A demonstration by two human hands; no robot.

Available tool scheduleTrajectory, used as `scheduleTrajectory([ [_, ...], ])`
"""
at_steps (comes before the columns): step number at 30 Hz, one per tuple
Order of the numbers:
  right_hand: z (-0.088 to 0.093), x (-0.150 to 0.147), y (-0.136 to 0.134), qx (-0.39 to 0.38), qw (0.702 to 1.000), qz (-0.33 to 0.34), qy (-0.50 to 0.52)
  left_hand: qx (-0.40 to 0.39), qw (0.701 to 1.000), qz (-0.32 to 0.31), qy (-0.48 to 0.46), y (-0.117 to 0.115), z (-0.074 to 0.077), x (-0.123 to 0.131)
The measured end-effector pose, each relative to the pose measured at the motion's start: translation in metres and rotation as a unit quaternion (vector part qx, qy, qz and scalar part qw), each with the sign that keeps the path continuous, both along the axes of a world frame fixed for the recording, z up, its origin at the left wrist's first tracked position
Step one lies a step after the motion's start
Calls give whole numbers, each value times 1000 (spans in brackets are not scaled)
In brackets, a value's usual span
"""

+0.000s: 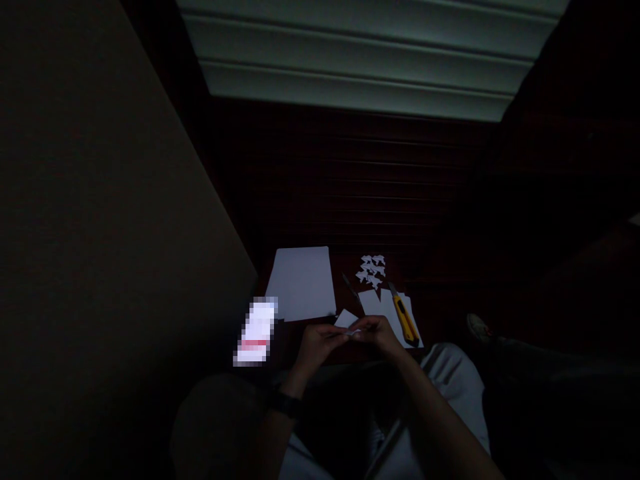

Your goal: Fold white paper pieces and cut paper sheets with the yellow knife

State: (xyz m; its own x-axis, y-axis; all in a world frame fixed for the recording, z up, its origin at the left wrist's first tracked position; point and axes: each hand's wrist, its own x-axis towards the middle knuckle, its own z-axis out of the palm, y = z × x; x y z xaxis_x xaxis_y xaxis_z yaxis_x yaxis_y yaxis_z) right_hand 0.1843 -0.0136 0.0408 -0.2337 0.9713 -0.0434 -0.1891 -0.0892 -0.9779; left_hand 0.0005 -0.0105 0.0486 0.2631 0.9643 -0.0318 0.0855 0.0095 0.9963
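light was dim | plain wall (100, 200) rose left of grip | pale slats (360, 57) ran high beyond it | dark ribbed panelling (350, 173) stood below them | dark tabletop (342, 263) lay under grip

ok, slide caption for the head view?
In dim light, left hand and right hand hold a paper piece near a yellow cutter, a white sheet and clustered paper shapes.

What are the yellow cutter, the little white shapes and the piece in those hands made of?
Yellow cutter: probably smooth, hard plastic, by its even color. Little white shapes: likely matte paper, given their pointed outlines and lack of shine. Held piece: perhaps matte paper too; it looks pale, but too small and dim to be sure.
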Motion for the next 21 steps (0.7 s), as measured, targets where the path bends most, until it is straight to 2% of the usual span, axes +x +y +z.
scheduleTrajectory([
  [7, -5, -4, -5, -15, 999, -34, 16, 8, 1000, 9, 13, 0, -7, 1],
  [12, -7, -5, -5, -17, 999, -39, 12, -7, 1000, 9, -20, -1, -15, 2],
  [18, -19, -5, -3, -22, 999, -46, 11, -32, 999, 8, -38, -1, -14, 2],
  [21, -19, -4, -3, -22, 999, -42, -8, -36, 999, 11, -30, -1, -12, 2],
])
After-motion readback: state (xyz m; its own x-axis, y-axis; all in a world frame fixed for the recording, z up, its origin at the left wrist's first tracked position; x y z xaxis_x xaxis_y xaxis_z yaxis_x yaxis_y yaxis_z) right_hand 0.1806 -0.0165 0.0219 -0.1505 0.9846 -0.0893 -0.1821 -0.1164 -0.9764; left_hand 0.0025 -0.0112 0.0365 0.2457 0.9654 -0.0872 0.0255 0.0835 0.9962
